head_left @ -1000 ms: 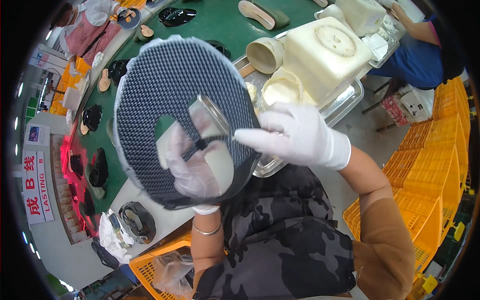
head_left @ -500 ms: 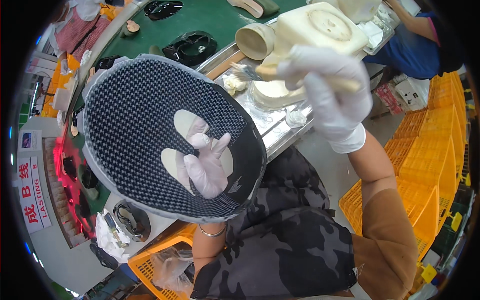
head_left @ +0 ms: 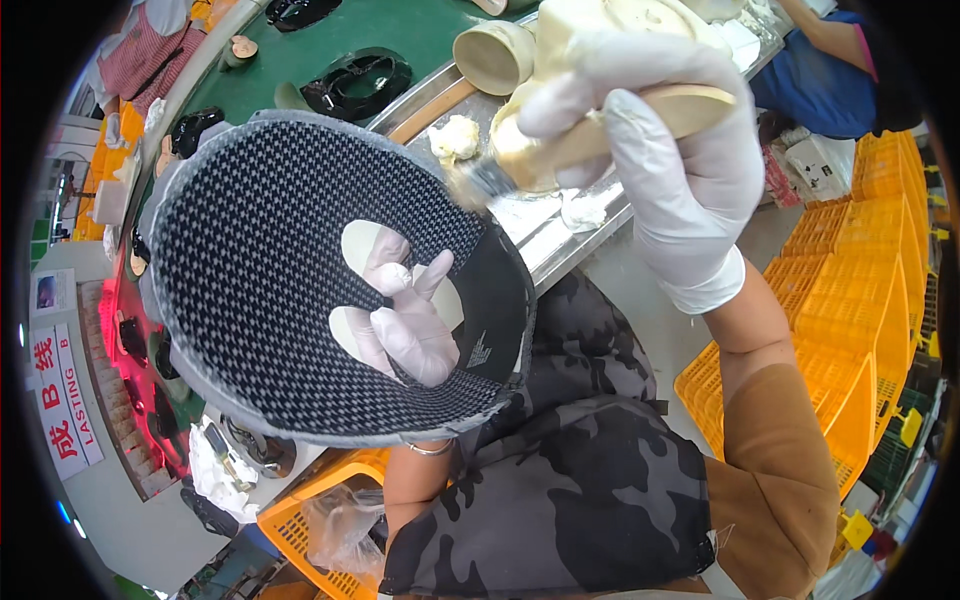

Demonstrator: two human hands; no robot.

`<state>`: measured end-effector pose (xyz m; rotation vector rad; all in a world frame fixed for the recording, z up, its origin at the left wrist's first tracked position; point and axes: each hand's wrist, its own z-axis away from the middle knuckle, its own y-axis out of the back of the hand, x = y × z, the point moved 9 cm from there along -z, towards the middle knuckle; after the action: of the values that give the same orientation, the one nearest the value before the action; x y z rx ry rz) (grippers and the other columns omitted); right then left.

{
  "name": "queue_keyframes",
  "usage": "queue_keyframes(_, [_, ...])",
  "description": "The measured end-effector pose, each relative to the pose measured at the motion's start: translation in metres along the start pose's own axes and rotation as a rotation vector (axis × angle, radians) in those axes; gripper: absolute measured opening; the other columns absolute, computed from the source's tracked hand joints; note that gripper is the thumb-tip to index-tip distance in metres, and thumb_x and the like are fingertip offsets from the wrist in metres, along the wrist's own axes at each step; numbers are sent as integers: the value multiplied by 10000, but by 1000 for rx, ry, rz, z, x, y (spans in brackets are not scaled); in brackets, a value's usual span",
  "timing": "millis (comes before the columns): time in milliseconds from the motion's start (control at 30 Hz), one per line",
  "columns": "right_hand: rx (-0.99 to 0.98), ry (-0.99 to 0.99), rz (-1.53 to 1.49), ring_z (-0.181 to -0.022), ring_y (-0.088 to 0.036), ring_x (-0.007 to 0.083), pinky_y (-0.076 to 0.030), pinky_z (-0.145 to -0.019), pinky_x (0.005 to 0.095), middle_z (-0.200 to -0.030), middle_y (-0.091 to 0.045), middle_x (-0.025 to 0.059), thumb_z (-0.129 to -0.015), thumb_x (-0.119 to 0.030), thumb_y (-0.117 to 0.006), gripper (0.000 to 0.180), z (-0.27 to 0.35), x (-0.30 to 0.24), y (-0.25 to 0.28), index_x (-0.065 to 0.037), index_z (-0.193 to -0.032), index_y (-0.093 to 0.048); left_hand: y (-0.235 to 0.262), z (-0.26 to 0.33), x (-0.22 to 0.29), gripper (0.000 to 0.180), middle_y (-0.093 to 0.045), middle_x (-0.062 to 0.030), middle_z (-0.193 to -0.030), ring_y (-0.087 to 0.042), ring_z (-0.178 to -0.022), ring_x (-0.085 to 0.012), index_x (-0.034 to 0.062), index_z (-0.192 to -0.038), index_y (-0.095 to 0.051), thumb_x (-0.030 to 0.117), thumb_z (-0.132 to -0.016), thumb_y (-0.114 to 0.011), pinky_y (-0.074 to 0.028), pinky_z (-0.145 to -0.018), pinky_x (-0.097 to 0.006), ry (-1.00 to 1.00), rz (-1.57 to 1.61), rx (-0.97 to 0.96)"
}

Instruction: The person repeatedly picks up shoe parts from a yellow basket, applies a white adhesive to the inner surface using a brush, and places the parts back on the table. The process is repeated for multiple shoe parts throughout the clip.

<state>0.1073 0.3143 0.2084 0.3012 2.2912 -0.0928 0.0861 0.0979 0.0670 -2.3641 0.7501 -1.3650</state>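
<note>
- Vs 0.5 s ago: your right hand (head_left: 660, 150) has come nearer, now at 1 o'clock, fist closed round 1 wooden-handled brush (head_left: 560, 150); bristles point to 9 o'clock, just beside the upper's rim.
- Woven shoe upper (head_left: 260, 290) sits a bit higher, centre-left.
- Your left hand (head_left: 405, 320) is still under it, fingers poking thru 1 opening, propping it.
- Counts: 2 gloved hands, 1 brush, 1 upper, 1 cream pot (head_left: 495, 55) on bench (head_left: 330, 30) at 12.

I see a green work surface (head_left: 370, 25) carrying black shoe parts (head_left: 358, 80), with a metal tray (head_left: 560, 235) beside it holding a cream container (head_left: 495, 55).
</note>
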Motion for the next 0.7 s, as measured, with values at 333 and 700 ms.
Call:
queue_keyframes(333, [-145,-34,147,-654,-561,74,-456,-555,178,-772,-599,86,-885,-28,-452,194,10,3,-13,30,-1070,-444,2,-9,3,380,-363,-182,-1143,-398,-1107,-272,-23,-1199,-348,228,-917,-391,-472,-881,-491,-134,20,-142])
queue_keyframes(700, [-145,-181,106,-683,-573,81,-461,-547,168,-823,-588,88,-869,-21,-487,172,22,15,-10,-5,-1033,-438,-2,-6,19,303,-375,-251,-1158,-373,-1126,-390,135,-1184,-388,155,-886,-337,-520,-809,-489,-484,-120,-79])
